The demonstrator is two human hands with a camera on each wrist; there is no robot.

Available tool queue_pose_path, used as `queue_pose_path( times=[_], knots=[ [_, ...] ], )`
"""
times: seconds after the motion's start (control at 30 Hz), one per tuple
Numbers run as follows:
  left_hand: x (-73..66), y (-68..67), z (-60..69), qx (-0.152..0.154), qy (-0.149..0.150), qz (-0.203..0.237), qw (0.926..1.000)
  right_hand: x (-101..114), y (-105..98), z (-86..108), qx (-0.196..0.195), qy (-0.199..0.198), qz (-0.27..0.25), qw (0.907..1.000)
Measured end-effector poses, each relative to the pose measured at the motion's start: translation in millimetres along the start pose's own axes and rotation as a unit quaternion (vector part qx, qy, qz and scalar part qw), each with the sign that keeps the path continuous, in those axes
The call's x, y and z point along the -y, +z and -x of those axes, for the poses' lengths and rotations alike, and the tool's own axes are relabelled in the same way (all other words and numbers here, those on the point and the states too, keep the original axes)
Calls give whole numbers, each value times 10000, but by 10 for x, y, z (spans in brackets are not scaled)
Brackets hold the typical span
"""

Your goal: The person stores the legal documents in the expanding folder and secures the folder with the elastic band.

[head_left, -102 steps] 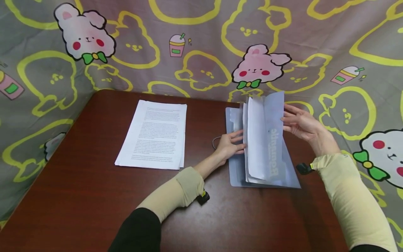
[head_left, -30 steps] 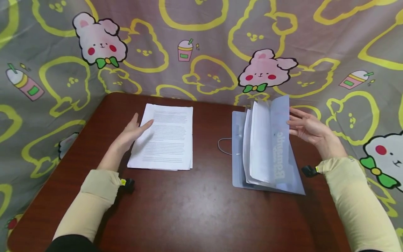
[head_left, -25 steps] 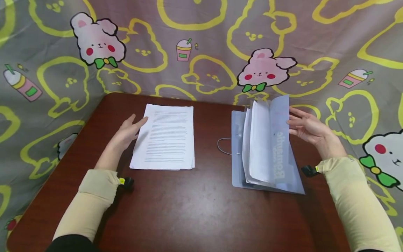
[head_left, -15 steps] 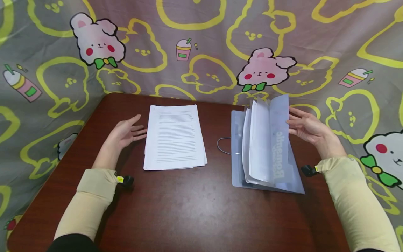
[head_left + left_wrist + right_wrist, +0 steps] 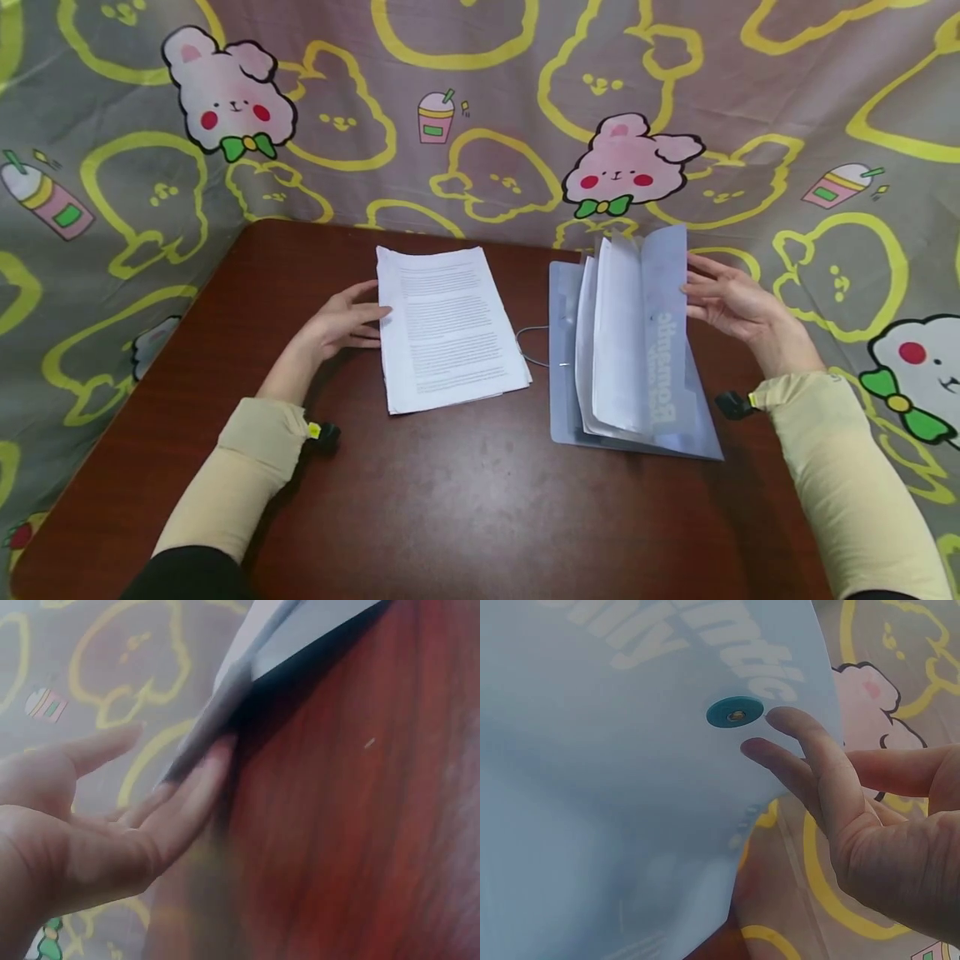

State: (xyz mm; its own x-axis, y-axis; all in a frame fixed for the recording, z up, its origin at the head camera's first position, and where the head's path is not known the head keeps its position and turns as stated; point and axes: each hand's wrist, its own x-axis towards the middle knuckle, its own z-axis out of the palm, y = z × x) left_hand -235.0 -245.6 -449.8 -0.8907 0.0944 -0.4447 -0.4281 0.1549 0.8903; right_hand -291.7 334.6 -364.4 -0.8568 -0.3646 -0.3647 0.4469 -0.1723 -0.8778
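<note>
A stack of printed paper [image 5: 450, 325] lies slightly askew left of the blue translucent folder [image 5: 561, 400]. My left hand [image 5: 341, 321] touches the stack's left edge with extended fingers; in the left wrist view, the fingers of this hand [image 5: 112, 840] meet the edge while the thumb stands off it. On the far side, my right hand [image 5: 738, 304] props up the folder's cover [image 5: 663, 283], lettered "Romantic", with nearly straight fingers. The right wrist view has these fingertips beside a teal button [image 5: 735, 712] on the cover. More white sheets [image 5: 618, 333] stand inside the folder.
A grey elastic loop [image 5: 529, 328] sticks out from the folder's left side, close to the stack's right edge. Everything rests on a dark reddish wooden table [image 5: 465, 517]. A patterned cloth [image 5: 495, 100] hangs behind and around it.
The paper stack has slid right toward the folder and turned a little. My left hand left the folder, went to the stack's left side and followed it rightward. My right hand keeps its place.
</note>
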Motion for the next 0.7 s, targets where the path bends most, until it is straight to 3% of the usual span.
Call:
queue_pose_path(
  times=[0.17, 0.27, 0.7],
  knots=[
    [54, 166, -63, -167, 31, 42, 9998, 10, 12, 2, -68, 69, 102, 9999],
    [72, 189, -62, -378, 101, 223, 9990, 17, 15, -6, -53, 72, 129, 9999],
    [-88, -56, 166, -554, 589, 222, 9965, 119, -56, 53, 144, -143, 171, 9996]
  ],
)
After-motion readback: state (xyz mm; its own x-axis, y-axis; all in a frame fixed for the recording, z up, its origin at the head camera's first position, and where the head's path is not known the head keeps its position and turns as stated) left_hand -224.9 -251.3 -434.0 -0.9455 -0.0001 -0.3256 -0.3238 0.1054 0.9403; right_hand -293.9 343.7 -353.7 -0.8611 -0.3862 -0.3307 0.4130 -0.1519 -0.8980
